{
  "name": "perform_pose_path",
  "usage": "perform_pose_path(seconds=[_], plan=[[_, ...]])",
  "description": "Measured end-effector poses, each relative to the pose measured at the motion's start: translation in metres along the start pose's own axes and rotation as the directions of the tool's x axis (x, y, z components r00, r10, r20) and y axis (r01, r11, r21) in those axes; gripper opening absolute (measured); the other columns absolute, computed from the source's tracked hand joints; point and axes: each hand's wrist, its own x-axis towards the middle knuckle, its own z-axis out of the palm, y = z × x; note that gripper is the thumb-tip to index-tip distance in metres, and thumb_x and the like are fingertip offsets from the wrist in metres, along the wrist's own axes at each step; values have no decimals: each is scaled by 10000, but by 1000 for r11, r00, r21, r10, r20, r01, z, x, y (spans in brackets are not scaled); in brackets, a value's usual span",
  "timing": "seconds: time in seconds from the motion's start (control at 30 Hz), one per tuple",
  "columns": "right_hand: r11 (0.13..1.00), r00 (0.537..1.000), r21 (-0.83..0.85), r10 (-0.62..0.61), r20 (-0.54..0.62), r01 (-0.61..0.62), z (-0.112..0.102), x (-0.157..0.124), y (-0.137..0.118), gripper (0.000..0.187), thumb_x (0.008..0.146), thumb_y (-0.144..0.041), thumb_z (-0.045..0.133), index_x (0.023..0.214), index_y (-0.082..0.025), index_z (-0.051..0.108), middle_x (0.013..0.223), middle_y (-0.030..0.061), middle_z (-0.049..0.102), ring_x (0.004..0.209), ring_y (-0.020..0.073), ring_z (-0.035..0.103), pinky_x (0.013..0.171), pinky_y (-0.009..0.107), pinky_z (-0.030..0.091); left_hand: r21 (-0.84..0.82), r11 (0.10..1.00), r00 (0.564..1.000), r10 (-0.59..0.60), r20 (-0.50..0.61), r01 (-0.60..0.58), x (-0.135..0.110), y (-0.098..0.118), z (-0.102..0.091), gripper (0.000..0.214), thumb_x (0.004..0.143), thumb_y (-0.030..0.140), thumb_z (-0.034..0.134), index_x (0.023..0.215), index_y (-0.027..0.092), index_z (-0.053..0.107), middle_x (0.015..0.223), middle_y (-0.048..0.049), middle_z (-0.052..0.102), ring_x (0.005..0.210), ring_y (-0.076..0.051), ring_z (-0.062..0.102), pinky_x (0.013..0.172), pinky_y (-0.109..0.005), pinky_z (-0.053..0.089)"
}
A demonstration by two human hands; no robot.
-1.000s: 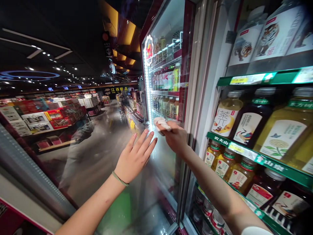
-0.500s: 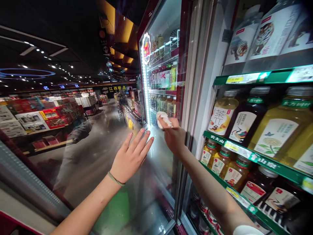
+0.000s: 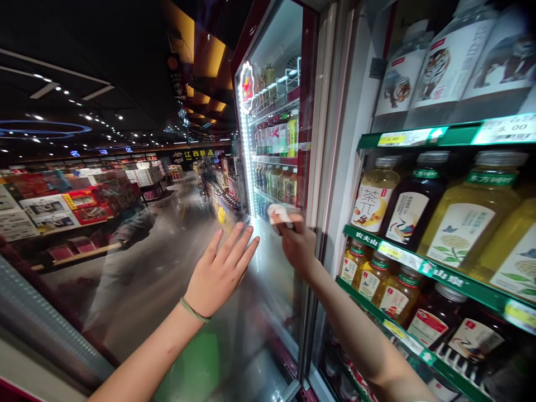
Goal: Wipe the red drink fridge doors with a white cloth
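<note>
My left hand, with a thin green band at the wrist, lies flat against the glass door, its fingers stretched out and slightly apart. Just to the right, my right hand is closed around a crumpled white cloth and presses it to the same glass, close to the door's metal frame. Motion smears the right fingers and the cloth a little. A cloudy haze and a green patch show in the glass low down.
At the right, open fridge shelves hold several drink bottles behind green price rails. Another lit drinks fridge shows through or in the glass. Boxed goods stand on displays at the left, beside a shop aisle.
My right hand has slid slightly down the glass with the cloth. The left hand stays flat in nearly the same place. The view has turned a little to the right.
</note>
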Motion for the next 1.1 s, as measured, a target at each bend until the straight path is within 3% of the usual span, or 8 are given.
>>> perform_pose_path(seconds=[0.1, 0.3, 0.47, 0.63, 0.83, 1.0, 1.1], plan=[[986, 990, -100, 138, 1, -137, -1, -3, 8, 496, 936, -65, 484, 1295, -302, 732, 1038, 63, 685, 576, 84, 505, 536, 227, 306, -5, 1000, 1000, 2, 6, -2, 0, 0, 0, 607, 968, 295, 615, 1548, 205, 459, 1651, -69, 364, 1590, -289, 192, 1347, -511, 28], [996, 994, -56, 67, 83, -62, -2, -4, 6, 510, 928, -60, 494, 1277, -343, 735, 1012, 45, 675, 682, 104, 588, 589, 214, 360, -6, 1000, 1000, 0, 10, 0, 0, 0, -1, 613, 970, 307, 615, 1553, 207, 452, 1647, -75, 376, 1593, -286, 178, 1348, -515, 36], [945, 954, -172, 293, 65, -279, -1, -14, 21, 519, 940, -74, 449, 1342, -290, 697, 1100, 86, 656, 641, 112, 554, 542, 229, 332, -9, 1000, 1000, 2, 7, -2, 1, 0, -1, 609, 972, 314, 618, 1549, 203, 458, 1642, -77, 385, 1595, -281, 165, 1350, -510, 27], [982, 974, -122, 165, 157, -146, -3, -15, 13, 549, 927, -55, 468, 1346, -326, 698, 1071, 77, 649, 741, 119, 606, 579, 216, 360, -38, 999, 1000, -10, 5, 10, 1, 0, -1, 595, 970, 279, 620, 1542, 216, 470, 1633, -76, 403, 1589, -272, 182, 1351, -498, 30], [893, 896, -233, 422, 138, -385, -3, -18, 40, 574, 910, -101, 500, 1433, -298, 631, 1150, 97, 639, 614, 102, 522, 520, 236, 310, -48, 999, 1000, -15, 3, 15, 1, 1, -2, 603, 975, 288, 620, 1550, 214, 456, 1632, -77, 404, 1586, -272, 192, 1350, -493, 31], [922, 923, -233, 350, 158, -310, 1, -28, 42, 516, 973, -101, 439, 1393, -301, 662, 1174, 100, 639, 693, 124, 579, 529, 227, 290, -64, 998, 1000, -11, 0, 11, 1, 1, -2, 610, 976, 287, 625, 1555, 211, 449, 1634, -83, 403, 1588, -273, 191, 1349, -493, 36], [910, 912, -228, 384, 145, -347, 2, -27, 44, 542, 955, -94, 465, 1427, -301, 631, 1176, 94, 637, 652, 105, 557, 523, 225, 286, -60, 998, 1000, -15, -5, 15, 1, 1, -2, 597, 983, 296, 615, 1551, 213, 455, 1634, -81, 404, 1586, -277, 198, 1348, -497, 44]])
